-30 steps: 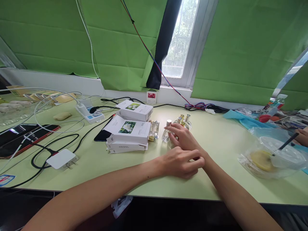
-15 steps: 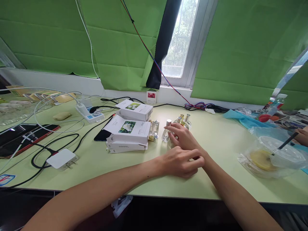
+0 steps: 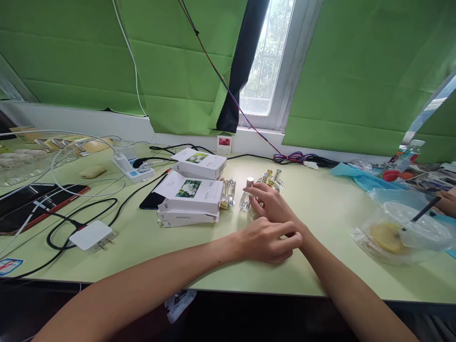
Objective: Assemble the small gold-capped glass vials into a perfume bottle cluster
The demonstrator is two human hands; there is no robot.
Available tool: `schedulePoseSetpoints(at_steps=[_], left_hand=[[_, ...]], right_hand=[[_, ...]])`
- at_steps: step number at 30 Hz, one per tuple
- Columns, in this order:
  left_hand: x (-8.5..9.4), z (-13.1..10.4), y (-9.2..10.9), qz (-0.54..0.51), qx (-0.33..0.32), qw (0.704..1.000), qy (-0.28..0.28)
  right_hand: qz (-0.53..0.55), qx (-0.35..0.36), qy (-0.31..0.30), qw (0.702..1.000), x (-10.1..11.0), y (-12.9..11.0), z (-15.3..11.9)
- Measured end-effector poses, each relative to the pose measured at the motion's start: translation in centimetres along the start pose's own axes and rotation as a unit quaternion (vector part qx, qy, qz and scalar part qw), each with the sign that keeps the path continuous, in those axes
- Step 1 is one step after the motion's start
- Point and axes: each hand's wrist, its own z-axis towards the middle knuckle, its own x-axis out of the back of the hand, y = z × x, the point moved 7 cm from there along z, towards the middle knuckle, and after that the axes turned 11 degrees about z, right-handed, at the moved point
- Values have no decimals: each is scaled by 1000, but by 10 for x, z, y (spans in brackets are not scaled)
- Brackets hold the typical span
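Observation:
My right hand (image 3: 270, 202) reaches forward, its index finger and thumb against a clear glass bottle (image 3: 245, 202) with a silver cap that stands upright on the table. Just behind that hand is a cluster of small bottles (image 3: 276, 176) with gold and silver caps, partly hidden by my fingers. My left hand (image 3: 270, 240) lies on the table across my right wrist, fingers curled loosely in, and nothing shows in it. Two slim glass bottles (image 3: 231, 191) lie left of the upright one, beside a stack of white flower-printed boxes (image 3: 190, 194).
A white power strip (image 3: 131, 166), a charger (image 3: 93, 235), cables and a dark phone (image 3: 153, 198) lie to the left. On the right are a bagged cup with a lemon slice (image 3: 390, 237) and another person's hand (image 3: 448, 202). The table's front edge (image 3: 256, 290) runs below my arms.

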Motion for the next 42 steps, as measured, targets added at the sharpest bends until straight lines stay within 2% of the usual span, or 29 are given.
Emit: schedulePoseSetpoints(at_steps=[9,26,31,35,40,42], left_hand=[[-5,-2,2,9,-11,1000,-27],[-2,-3,1,-2,-4,1000,-2],[-7,-4,2,6,-12,999,-33],[-7,-5,2,13,-14,999,-36],[-11,-6,4,22,-25,997,-69],[-9,-5,4,22,-21,998,-61]], right_hand=[[-4,3,-1,1000,-1,-1,-1],[-30,-18,-32,999,0,-5,-1],[-42,-25,-38,998,-3,-2,-1],[-26,-20,-20,999,-3,1,-1],[-5,-8,13,1000,1,-1,-2],[5,-11,20,1000,2,-1,-2]])
